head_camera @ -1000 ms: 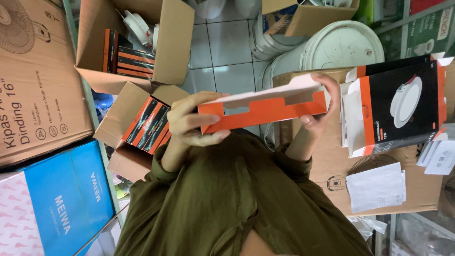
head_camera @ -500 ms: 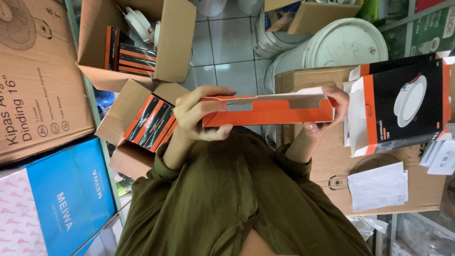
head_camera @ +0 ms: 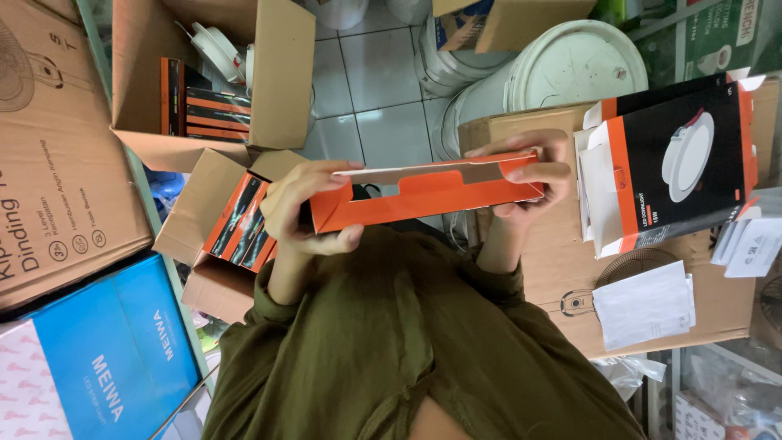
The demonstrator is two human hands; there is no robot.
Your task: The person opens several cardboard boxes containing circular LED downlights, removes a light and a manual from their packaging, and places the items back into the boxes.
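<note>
**Inspector:** Hazards, biggest item first?

**Assessor:** The floor space is crowded. A large brown carton [head_camera: 57, 163] and a blue carton [head_camera: 106, 358] close in on the left. White buckets [head_camera: 570, 65] stand ahead, and only a small patch of tiled floor [head_camera: 383, 90] is free. In my judgement, a swung elbow could knock the stock. Anything dropped would probably land among it.

**Inspector:** Next?

**Assessor:** The black-and-orange lamp box [head_camera: 676, 163] lies on the cardboard at the right, just beside the right hand [head_camera: 529, 175], and its end flaps are open. A nudge from that hand could shift it or spill what is inside. Below the left hand [head_camera: 301, 208] is a small open box [head_camera: 195, 244] of orange-and-black packs [head_camera: 244, 224]. A fall could dent those packs.

**Inspector:** And the held item?

**Assessor:** It is an orange carton [head_camera: 423, 191], held level in front of the chest, above the floor and the small box. Each hand is closed on one end, fingers over the top edge and thumb underneath. The middle has no support. Squeezing from both ends could bow or crease the thin card, and if one hand let go the carton would tip.

**Inspector:** How does it look?

**Assessor:** Long, flat and slim. It is bright orange outside, and the long flap standing up along the top shows plain brown card. I cannot tell whether anything is inside.
</note>
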